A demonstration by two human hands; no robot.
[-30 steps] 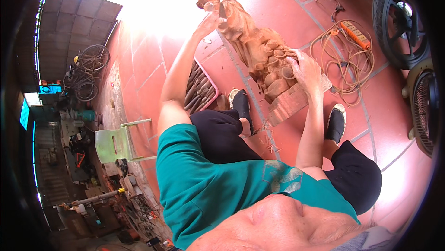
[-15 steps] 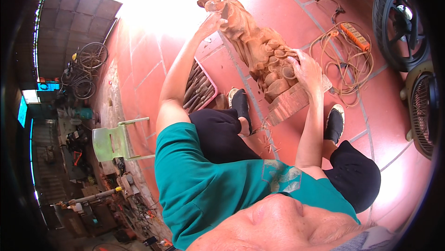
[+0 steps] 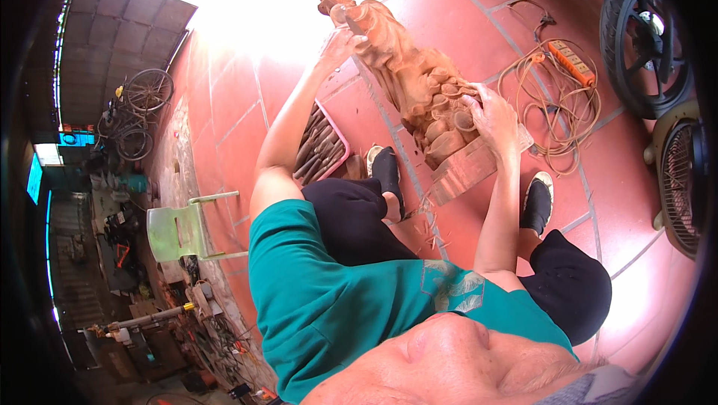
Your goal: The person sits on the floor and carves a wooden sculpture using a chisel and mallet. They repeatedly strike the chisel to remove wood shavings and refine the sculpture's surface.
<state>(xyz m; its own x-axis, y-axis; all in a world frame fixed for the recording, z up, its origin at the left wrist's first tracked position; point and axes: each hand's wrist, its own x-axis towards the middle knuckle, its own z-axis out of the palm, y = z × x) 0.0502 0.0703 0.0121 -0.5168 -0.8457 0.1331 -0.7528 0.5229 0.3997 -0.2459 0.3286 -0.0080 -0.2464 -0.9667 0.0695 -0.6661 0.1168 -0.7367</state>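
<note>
Steadying wood carving (image 3: 419, 83): left hand (image 3: 338, 44), right hand (image 3: 493, 115), grip holding it; chisel tray (image 3: 321, 145), cable coil (image 3: 557, 102) nearby.

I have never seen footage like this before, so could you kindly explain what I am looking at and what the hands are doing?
There is no machine here. A person wears a wide fisheye camera on the head that looks down, so straight edges bend and the person's own body fills the lower part. The person sits on a red tiled floor beside a wooden carving. The left hand rests near its top, seemingly with a slim tool, though glare hides the grip. The right hand presses on its lower part. Nearby lie a pink tray of chisels, a coiled orange extension cord, a fan and a green plastic chair.
</note>
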